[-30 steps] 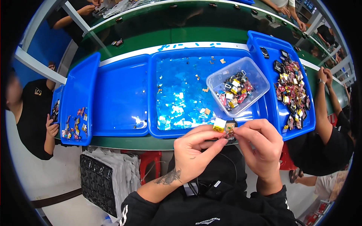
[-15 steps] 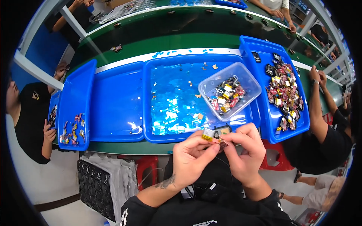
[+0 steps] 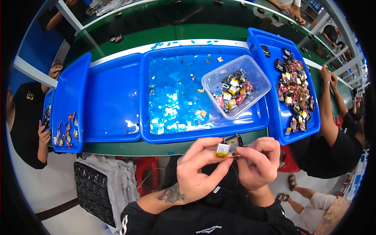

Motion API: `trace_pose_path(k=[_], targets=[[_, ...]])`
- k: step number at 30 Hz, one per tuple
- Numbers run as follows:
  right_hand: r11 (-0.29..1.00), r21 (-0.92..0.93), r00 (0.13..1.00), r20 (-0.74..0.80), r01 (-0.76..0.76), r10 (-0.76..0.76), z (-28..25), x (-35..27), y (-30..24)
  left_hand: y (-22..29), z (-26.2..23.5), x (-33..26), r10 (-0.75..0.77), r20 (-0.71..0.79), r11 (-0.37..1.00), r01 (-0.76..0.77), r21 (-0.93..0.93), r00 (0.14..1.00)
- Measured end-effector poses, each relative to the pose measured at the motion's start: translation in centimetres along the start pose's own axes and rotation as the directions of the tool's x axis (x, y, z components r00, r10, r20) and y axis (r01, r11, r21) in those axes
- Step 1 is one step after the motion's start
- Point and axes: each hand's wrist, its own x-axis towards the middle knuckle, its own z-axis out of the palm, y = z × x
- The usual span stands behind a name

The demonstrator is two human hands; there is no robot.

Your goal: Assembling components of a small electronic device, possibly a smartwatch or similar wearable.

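Observation:
Just in front of the trays, my left hand point(image 3: 200, 172) pinches a small electronic assembly. It has a silver pouch battery point(image 3: 223, 149) with a yellow end, and an open black plastic housing point(image 3: 235, 141) stands behind it. My right hand point(image 3: 260, 163) is closed at the other side, its thumb and finger on a small dark brown part point(image 3: 236, 155) beside the battery. The fingers partly hide where these pieces join. Beyond my hands, a clear plastic box point(image 3: 239, 87) holds a jumble of batteries, red boards and black pieces, and sits in a wide blue tray point(image 3: 145, 94).
Blue film scraps point(image 3: 170, 100) cover that tray's bottom. At right, a blue tray point(image 3: 282, 136) holds heaped electronic parts; at left, a tilted blue tray point(image 3: 72, 94) holds a few. Red stools point(image 3: 147, 172) and black moulded sheets point(image 3: 92, 192) are below. Co-workers stand on both sides.
The view has shifted, so the trays appear higher and further left. The battery and housing are turned more upright between my hands, and both hands keep their grip.

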Motion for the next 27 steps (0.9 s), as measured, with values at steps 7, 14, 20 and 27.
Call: trace_pose_path(k=[7,14,20,27], targets=[[0.989,0.145,0.979,-0.196,-0.03,0.059,0.4,-2.2,-0.7,-0.3,1.0,-1.7,0.282,0.079,0.959,-0.283,0.005,0.956],[0.85,0.465,0.947,-0.067,-0.248,0.314,0.1,-3.3,-0.5,-0.3,1.5,-2.2,0.344,0.032,0.936,-0.34,-0.086,0.938],[0.587,0.699,0.855,0.068,-0.408,0.514,-0.4,-2.8,-0.6,0.4,1.4,-0.9,-0.021,0.067,0.942,0.042,-0.332,0.998],[0.546,0.724,0.845,0.095,-0.421,0.526,0.2,-2.0,-0.2,0.1,-0.2,-0.4,-0.214,0.283,0.821,0.329,-0.467,0.935]])
